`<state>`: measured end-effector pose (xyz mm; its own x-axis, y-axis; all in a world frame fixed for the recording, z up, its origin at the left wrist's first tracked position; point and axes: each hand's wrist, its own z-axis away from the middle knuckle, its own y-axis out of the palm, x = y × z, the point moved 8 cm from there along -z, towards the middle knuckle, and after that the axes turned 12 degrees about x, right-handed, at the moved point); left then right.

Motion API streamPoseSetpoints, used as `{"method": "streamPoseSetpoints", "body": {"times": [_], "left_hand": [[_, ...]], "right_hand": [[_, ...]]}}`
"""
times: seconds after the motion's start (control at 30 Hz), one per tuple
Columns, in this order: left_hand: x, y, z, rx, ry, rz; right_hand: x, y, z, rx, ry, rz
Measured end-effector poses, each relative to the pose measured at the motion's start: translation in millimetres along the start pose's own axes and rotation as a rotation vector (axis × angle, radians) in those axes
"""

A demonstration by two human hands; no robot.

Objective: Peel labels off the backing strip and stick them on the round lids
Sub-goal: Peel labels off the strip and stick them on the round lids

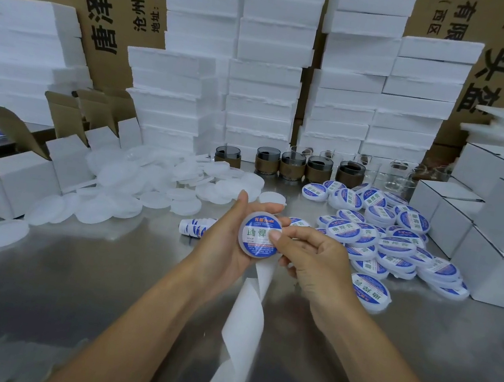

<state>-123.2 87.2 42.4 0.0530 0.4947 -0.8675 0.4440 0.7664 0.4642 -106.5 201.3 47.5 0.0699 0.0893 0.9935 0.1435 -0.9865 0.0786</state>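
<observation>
Above the steel table's (pixel 63 293) middle, the left hand (pixel 221 248) clasps a round plastic lid (pixel 247 245) in curled fingers. The right hand (pixel 315 263) pinches its edge, thumb flat on the label (pixel 258 225); the papery backing strip (pixel 243 321) dangles twisted.

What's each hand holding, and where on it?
The left hand grips the round lid by its rim; right hand pinches its edge, thumb on the label.

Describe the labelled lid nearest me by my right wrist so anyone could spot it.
Find the heap of labelled lids on the right of the steel table. At its near edge, beside the right hand, one lid lies flat, unstacked, closest to the person.
</observation>
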Motion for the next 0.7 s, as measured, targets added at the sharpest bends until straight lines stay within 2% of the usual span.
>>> {"method": "streamPoseSetpoints", "body": {"times": [0.3,0.4,0.7], "left_hand": [[3.5,3.5,-1.7,0.017,-0.006,-0.006],[2.0,5.6,0.1,0.042,0.026,-0.108],[5.0,5.9,3.6,0.023,0.035,-0.204]], "right_hand": [[-5.5,-4.3,-1.5,-0.054,-0.006,0.017],[-5.6,-6.8,-2.2,-0.078,-0.027,0.037],[6.3,-1.1,0.1,-0.098,-0.197,0.397]]}}
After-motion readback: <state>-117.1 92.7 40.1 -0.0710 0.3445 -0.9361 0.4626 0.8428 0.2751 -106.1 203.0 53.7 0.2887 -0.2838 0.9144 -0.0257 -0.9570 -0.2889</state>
